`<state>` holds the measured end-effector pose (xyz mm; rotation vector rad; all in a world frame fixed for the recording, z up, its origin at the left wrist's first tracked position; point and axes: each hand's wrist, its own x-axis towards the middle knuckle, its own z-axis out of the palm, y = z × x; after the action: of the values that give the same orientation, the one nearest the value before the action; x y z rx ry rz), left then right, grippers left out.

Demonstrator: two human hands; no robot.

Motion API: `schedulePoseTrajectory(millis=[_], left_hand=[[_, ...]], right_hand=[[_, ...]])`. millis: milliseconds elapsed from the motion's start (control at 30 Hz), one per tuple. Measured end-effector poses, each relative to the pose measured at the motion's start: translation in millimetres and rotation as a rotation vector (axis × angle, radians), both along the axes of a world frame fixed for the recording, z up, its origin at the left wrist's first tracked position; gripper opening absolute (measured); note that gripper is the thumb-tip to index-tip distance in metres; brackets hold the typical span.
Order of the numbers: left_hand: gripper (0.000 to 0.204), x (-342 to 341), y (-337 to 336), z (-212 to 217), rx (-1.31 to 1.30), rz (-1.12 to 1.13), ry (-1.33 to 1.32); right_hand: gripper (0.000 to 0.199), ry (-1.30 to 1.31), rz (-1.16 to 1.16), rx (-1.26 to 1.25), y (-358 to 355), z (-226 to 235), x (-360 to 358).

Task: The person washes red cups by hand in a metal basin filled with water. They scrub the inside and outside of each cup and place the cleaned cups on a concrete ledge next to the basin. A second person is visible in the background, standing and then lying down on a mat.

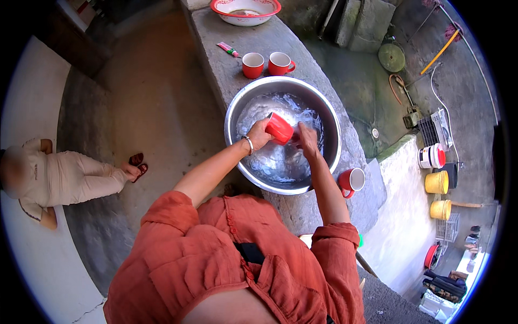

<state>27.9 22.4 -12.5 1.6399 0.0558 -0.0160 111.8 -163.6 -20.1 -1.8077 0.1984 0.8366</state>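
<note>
Left hand (259, 135) closed round a red mug (279, 128) tipped over the water-filled steel basin (324, 108) on the counter (226, 65), right hand (307, 139) touching its rim, fingers loosely curled; mug looks wet, slippery, chippable, best held by body or handle.

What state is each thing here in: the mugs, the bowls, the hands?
Steel basin: holds water.
Red mug: tilted over the water, held by the left hand.
Right hand: at the mug's mouth.
Two mugs: upright, empty.
Mug: upright beside the basin.
</note>
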Motion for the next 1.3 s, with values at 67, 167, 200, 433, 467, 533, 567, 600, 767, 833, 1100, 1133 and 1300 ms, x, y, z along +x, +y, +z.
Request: schedulePoseTrajectory(millis=[67, 167, 200, 433, 467, 533, 567, 600, 767, 833, 1100, 1133, 1300], left_hand=[[0.022, 0.8, 4.9, -5.7, 0.101, 0.007, 0.083], [0.028, 3.1, 14.1, -9.4, 0.298, -0.109, 0.115], [0.03, 5.4, 14.2, -4.9, 0.374, -0.156, 0.113], [0.055, 18.2, 9.1, -5.3, 0.652, 0.142, -0.096], [0.053, 18.0, 8.4, -13.9, 0.684, 0.194, -0.022], [0.048, 16.2, 11.7, -17.2, 0.473, 0.144, 0.227], [0.045, 16.9, 10.9, -40.3, 0.392, 0.22, 0.212], [0.041, 20.3, 7.0, -42.7, 0.251, 0.219, 0.331], [0.079, -7.6, -6.0, 24.7, -0.092, -0.043, 0.491], [0.099, -3.7, -8.3, -2.7, 0.296, 0.057, 0.354], [0.078, 11.0, 12.5, -5.5, 0.264, 0.211, 0.353], [0.08, 11.3, 12.8, -5.8, 0.24, 0.2, 0.379], [0.075, 4.7, 13.4, 22.1, -0.285, 0.141, 0.619]], right_hand=[[0.036, -0.606, 0.013, -0.29, -11.6, -32.8, 16.9], [0.029, -0.628, -0.179, -0.118, 1.5, -18.0, 9.3], [0.027, -0.318, -0.254, 0.051, 10.2, -7.3, 6.5], [0.042, -0.38, 0.521, 0.148, 46.3, 54.7, -20.2], [0.041, -0.401, 0.613, 0.058, 42.2, 47.1, -16.2], [0.037, -0.262, 0.533, 0.177, 34.7, 42.3, -19.0], [0.034, -0.181, 0.505, 0.201, 31.4, 36.6, -18.1], [0.032, -0.097, 0.46, 0.219, 24.5, 27.1, -16.9], [0.037, 0.128, 0.022, 0.463, 17.4, -16.4, -18.4], [0.044, 0.189, -0.126, 0.576, 33.2, -20.4, -26.1], [0.037, -0.162, 0.317, 0.478, 39.5, 8.6, -54.9], [0.038, -0.218, 0.344, 0.504, 39.6, 7.6, -55.6], [0.03, -0.204, 0.063, 0.519, 50.6, 13.8, -49.5]])
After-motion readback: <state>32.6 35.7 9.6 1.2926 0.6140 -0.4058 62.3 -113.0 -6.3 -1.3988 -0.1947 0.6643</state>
